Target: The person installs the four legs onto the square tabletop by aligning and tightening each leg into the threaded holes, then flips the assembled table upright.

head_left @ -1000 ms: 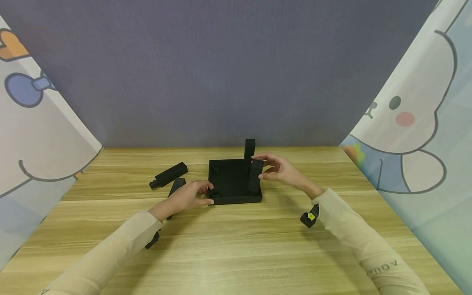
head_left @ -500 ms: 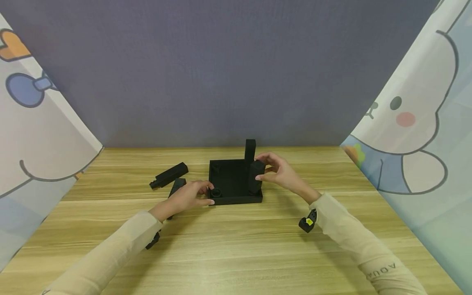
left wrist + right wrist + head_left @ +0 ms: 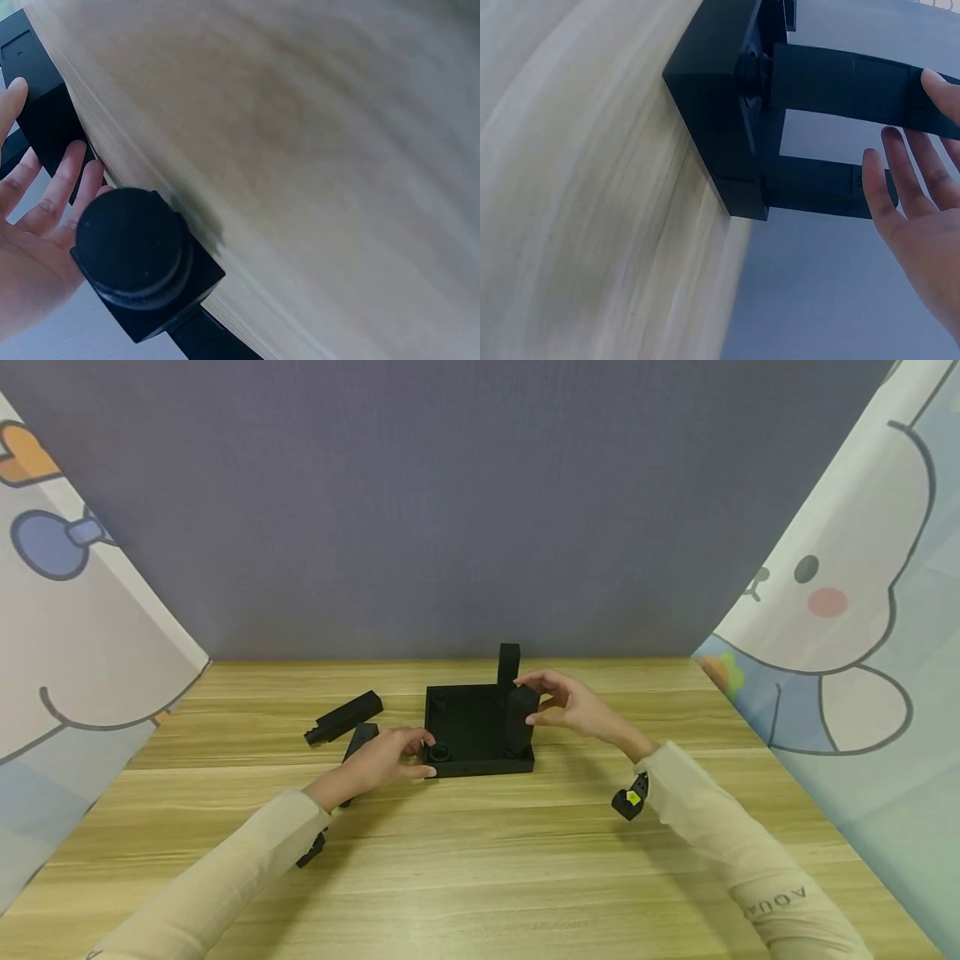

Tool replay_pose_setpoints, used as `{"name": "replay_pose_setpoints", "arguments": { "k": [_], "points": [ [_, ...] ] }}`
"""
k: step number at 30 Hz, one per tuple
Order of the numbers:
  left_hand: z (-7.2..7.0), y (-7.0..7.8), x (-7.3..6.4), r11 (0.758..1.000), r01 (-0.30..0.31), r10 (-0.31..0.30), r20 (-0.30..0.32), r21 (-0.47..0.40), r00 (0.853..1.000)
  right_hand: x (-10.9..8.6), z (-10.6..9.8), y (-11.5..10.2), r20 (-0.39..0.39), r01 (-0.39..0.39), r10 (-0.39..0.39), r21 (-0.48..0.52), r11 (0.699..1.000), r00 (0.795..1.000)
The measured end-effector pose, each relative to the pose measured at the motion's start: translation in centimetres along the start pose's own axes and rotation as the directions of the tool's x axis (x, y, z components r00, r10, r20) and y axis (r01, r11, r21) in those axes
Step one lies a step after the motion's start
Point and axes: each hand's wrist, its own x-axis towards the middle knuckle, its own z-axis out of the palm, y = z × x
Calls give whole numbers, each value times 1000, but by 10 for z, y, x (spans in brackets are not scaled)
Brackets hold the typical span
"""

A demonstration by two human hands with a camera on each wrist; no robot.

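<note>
A shallow square black tabletop [image 3: 471,727] lies upside down, with round sockets at its left corners. My left hand [image 3: 384,758] grips its front left corner, thumb at the front edge and fingertips beside the socket [image 3: 439,752]. At the front right corner stands a black table leg [image 3: 521,718], its round end in the socket in the right wrist view. My right hand [image 3: 573,714] holds this leg near its top between thumb and fingers. Another leg [image 3: 508,664] stands upright at the back right corner, just behind the fingers.
Left of the tabletop, a loose leg [image 3: 345,717] with a threaded end lies on the wooden table [image 3: 480,868]. A second loose leg [image 3: 362,737] lies partly under my left wrist. A grey partition [image 3: 450,510] rises behind the table.
The front right leg has turned about its own axis. My right hand moved with the turn, then its fingers slid back round the leg to the right. My left hand stayed put.
</note>
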Motion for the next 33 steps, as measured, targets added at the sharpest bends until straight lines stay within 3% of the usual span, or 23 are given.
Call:
{"name": "replay_pose_setpoints", "arguments": {
  "k": [5,16,21,26,33],
  "points": [
    [0,0,0,1000,-1,1,1,-1,1000,0,-2,1,14,-6,6,-6,1000,1000],
    [0,-1,0,1000,-8,8,-5,-13,1000,-5,13,-11,-158,-18,16,-11,1000,987],
    [0,-1,0,1000,-7,7,0,-17,1000,-8,17,-22,-183,-29,26,-15,999,983],
    [0,-2,0,1000,-6,6,6,-23,1000,-7,14,-16,-155,-22,15,-40,999,988],
    [1,-2,0,1000,-2,2,4,-19,1000,-4,3,0,-52,8,-11,-60,998,999]
  ]
}}
